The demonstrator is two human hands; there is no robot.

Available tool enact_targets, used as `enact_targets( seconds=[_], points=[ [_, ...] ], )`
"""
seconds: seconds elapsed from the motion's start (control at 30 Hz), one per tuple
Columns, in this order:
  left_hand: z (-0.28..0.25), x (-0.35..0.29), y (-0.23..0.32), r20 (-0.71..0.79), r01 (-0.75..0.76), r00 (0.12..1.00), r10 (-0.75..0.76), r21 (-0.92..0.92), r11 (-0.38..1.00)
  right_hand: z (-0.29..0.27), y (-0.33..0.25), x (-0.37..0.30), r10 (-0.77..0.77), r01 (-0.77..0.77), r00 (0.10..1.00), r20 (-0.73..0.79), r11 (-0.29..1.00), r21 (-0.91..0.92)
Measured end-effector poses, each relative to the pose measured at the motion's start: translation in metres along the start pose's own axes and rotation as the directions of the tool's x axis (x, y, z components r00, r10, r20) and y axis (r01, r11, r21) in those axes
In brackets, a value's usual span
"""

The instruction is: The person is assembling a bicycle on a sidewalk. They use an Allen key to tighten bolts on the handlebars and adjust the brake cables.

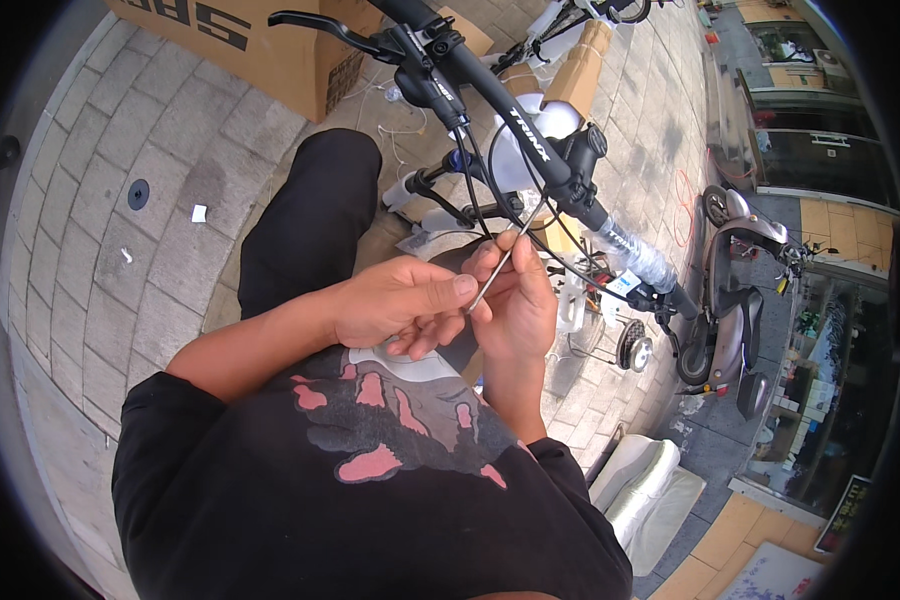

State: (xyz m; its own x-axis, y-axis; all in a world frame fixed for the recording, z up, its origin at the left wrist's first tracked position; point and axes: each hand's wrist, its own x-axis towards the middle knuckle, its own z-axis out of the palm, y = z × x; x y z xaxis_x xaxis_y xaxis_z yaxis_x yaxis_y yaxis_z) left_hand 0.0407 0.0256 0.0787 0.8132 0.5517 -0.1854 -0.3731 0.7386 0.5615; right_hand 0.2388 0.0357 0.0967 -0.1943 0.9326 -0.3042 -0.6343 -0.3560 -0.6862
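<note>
In front of my chest, my right hand pinches a thin, straight, silvery metal rod between thumb and fingers. Its upper end reaches the black cables under the handlebar; whether it touches them I cannot tell. My left hand is close beside it, fingers curled and thumb pressed over them near the rod's lower end. What lies inside those fingers is hidden. Just beyond both hands runs a black bicycle handlebar, slanting from upper left to lower right, with a brake lever at its far left end.
A big cardboard box stands at the upper left on the paving. Clear wrap covers part of the bar's right side. To the right a scooter is parked by the shopfront. A silvery padded bundle lies lower right.
</note>
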Motion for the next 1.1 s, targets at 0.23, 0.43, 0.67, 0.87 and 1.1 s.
enact_targets(
  seconds=[0.23, 0.43, 0.67, 0.87, 1.1],
  points=[
    [0.015, 0.002, 0.007, -0.061, -0.004, 0.998, 0.025, 0.32, 0.947, 0.001, 0.001, 0.002, -0.027, 0.026, 1.0, 0.014, 0.998, 0.054],
    [0.013, 0.003, -0.011, 0.173, -0.265, 0.74, 0.65, 0.963, 0.046, 0.012, -0.008, -0.006, -0.087, 0.013, 0.968, -0.235, 0.954, -0.298],
    [0.032, -0.011, 0.004, 0.113, -0.127, 0.755, 0.646, 0.992, -0.026, 0.007, -0.007, -0.008, -0.118, 0.016, 0.967, -0.226, 0.914, -0.406],
    [0.035, -0.018, 0.006, -0.133, -0.166, 0.812, 0.568, 0.881, 0.444, -0.001, -0.009, -0.006, 0.009, -0.01, 1.0, -0.011, 0.99, -0.141],
    [0.028, -0.003, -0.002, -0.247, -0.009, 0.953, 0.173, 0.549, 0.836, -0.009, 0.007, 0.006, 0.0, -0.009, 0.995, 0.097, 0.996, 0.092]
  ],
)
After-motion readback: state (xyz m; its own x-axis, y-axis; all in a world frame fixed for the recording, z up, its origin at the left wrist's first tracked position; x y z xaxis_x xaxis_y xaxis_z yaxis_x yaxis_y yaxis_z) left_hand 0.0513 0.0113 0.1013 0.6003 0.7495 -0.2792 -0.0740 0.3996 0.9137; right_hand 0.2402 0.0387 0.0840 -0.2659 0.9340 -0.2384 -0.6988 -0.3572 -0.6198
